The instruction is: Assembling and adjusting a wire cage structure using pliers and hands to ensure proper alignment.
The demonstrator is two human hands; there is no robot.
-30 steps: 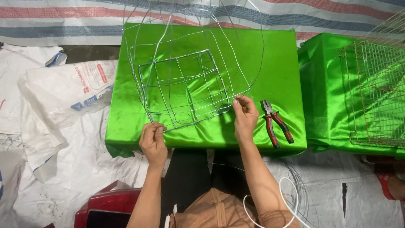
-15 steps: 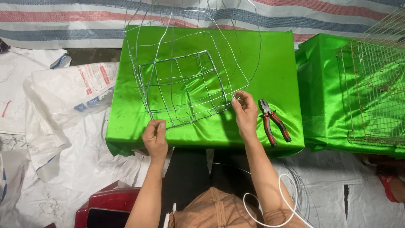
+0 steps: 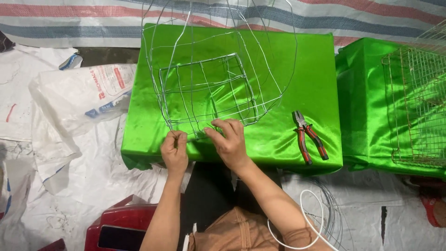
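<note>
Both hands pinch the thin silver wire basket frame (image 3: 209, 88) at the near edge of the shiny green cloth-covered table (image 3: 316, 69). The left hand (image 3: 174, 149) and right hand (image 3: 228, 139) have closed fingers. The bottom square looks made; the sides look open and unfinished.

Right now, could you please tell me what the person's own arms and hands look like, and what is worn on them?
Both are bare: the left hand and right hand wear no gloves, rings or watch, and both forearms show no sleeves.

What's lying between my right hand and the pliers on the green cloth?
In the head view, only bare green cloth lies between the right hand and the pliers.
</note>
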